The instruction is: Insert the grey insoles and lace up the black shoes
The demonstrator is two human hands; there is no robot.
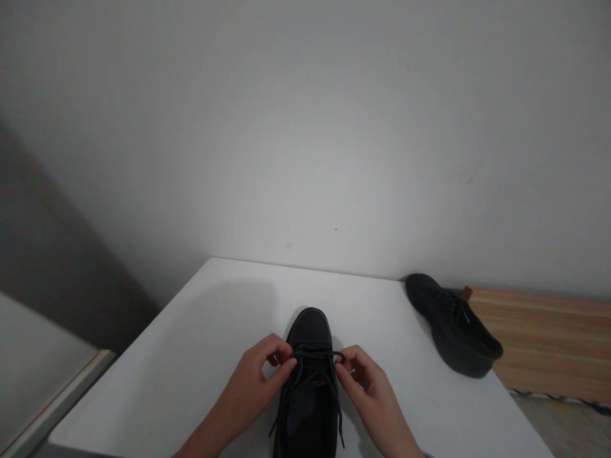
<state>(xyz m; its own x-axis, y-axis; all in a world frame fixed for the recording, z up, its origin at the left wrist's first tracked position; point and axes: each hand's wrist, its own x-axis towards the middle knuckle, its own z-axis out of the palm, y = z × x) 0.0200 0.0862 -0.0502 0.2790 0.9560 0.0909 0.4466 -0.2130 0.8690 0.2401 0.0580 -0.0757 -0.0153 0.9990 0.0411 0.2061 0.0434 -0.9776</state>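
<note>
A black lace-up shoe (309, 327) lies on the white table with its toe pointing away from me. Its dark shoelace (312, 353) crosses the front of the opening, and loose ends hang down both sides. At the shoe's left side, my left hand (260, 375) has thumb and forefinger closed by the lace. On the other side my right hand (365, 385) pinches a bent piece of the lace, which stands out beyond the shoe's edge. Exactly what sits between the left fingertips is hard to see.
A second black shoe (451, 324) rests at the table's right edge, toe toward the wall. The white tabletop (214, 318) meets a pale wall (305, 159) at the back. Beyond its right edge is a wood-grain board (548, 337). A pale panel (42, 369) stands at the left.
</note>
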